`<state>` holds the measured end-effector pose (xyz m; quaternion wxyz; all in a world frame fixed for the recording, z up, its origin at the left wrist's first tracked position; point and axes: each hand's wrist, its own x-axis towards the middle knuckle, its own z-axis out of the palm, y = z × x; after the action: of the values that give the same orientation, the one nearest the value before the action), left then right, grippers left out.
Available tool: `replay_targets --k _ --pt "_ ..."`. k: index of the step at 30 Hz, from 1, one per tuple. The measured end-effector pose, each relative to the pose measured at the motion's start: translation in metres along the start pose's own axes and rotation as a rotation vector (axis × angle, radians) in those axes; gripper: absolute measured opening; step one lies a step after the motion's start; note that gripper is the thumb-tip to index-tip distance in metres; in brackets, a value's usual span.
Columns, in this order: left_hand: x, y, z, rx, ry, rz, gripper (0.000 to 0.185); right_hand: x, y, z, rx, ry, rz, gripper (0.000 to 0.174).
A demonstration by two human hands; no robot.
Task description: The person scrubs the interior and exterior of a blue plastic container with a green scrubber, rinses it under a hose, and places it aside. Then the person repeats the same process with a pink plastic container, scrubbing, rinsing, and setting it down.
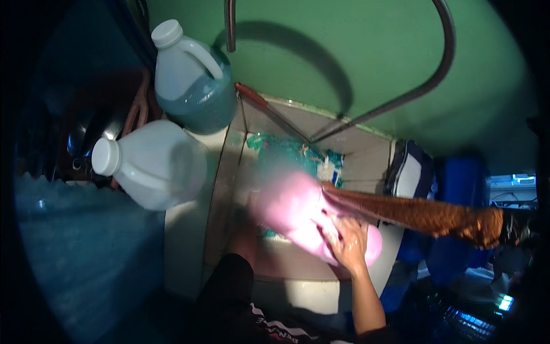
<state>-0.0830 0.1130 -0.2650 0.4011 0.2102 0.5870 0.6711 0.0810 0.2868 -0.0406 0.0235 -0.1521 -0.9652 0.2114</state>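
Note:
My right hand [350, 243] grips a pink plastic jug [296, 210] near its handle, with the wrist at the lower right. The jug lies tilted over a tiled basin [279, 268], its pink cap towards the lower right. It is overexposed and blurred in part. Part of my left forearm [242, 241] shows at the basin's left side; the hand itself is hidden. Under the jug is green netting [292, 152] with a small white piece on it. A brown, rough-textured cloth or similar item [412, 210] stretches from beside the jug to the right.
Two translucent jugs with white caps stand at the left, one holding bluish liquid [206, 103], the other cloudy [167, 167]. A red-handled tool [253, 94] leans in the basin corner. A grey hose [408, 94] curves along the green wall. Blue drums [462, 185] stand at right.

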Motion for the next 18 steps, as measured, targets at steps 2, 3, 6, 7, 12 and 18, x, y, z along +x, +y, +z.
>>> replay_targets --k 2,3,6,7,12,18 --pt "-0.029 -0.009 0.047 -0.126 0.263 -0.069 0.054 0.003 -0.003 0.002 -0.030 0.015 0.069 0.044" --pt "-0.043 -0.008 0.077 -0.172 0.392 -0.067 0.056 0.005 -0.004 0.001 -0.004 0.053 0.048 0.045" --pt "-0.071 0.015 0.160 -0.372 0.645 -0.020 0.063 0.001 -0.011 -0.005 0.059 -0.002 0.099 0.048" --pt "-0.078 0.028 0.177 -0.388 0.709 -0.054 0.065 -0.001 -0.011 -0.009 0.101 -0.031 0.115 0.048" --pt "-0.104 0.125 0.207 -0.764 0.632 -0.141 0.050 -0.048 -0.008 -0.046 0.356 -0.213 -0.218 0.048" --pt "-0.040 0.229 0.124 1.126 -0.198 0.336 0.052 -0.070 0.026 -0.061 0.059 0.149 0.205 0.052"
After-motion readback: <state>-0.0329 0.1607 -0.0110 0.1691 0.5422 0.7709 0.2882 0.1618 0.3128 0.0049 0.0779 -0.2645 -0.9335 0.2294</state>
